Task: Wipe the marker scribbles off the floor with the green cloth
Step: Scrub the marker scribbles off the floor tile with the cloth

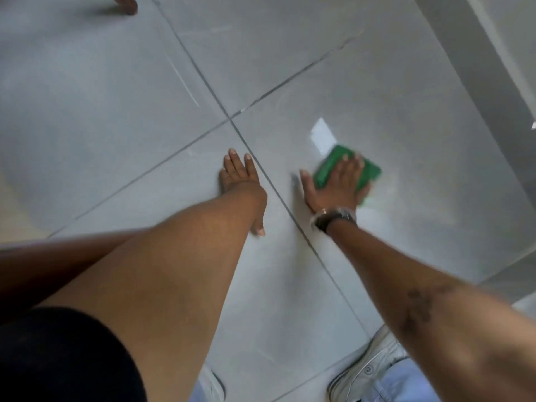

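- The right hand (333,185) is laid flat and open on the green cloth (346,169), which is pressed onto the floor (406,111).
- The left hand (242,184) is spread flat on the floor, with nothing held.
- The two hands are kept apart, with a grout line (278,195) between them.
- A watch (333,217) is worn on the right wrist.
- A white shoe (368,369) is seen near the bottom edge.
- No marker scribbles can be made out.
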Available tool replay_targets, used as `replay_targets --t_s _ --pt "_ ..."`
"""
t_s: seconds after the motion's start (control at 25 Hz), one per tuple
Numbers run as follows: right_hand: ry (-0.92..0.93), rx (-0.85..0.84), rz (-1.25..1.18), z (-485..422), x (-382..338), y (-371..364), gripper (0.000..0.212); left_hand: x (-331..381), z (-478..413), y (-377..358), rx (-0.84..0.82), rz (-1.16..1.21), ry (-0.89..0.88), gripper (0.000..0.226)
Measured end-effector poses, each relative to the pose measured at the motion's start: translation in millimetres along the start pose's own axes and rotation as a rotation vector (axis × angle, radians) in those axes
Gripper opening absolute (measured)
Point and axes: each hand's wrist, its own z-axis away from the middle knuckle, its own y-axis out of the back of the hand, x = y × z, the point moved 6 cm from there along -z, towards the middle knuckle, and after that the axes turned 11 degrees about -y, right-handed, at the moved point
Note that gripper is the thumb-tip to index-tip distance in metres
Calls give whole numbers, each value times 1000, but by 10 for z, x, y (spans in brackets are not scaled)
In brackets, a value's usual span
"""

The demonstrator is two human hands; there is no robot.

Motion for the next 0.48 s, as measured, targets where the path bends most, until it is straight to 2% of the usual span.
replay_targets --t_s 0.12,0.24,0.36,0.4,0.48 --pt "406 43 323 -103 -463 -4 109 18 -7 -7 24 8 18 179" --pt "677 21 508 283 -132 -129 106 -18 80 82 -4 -51 -15 174" --pt "692 29 517 649 603 -255 96 -49 234 139 -43 -63 -50 161" --pt "662 17 536 750 841 -278 91 -24 296 125 -47 -25 -46 152" --pt "639 -3 656 957 1175 -347 77 89 425 11 -5 95 -57 117"
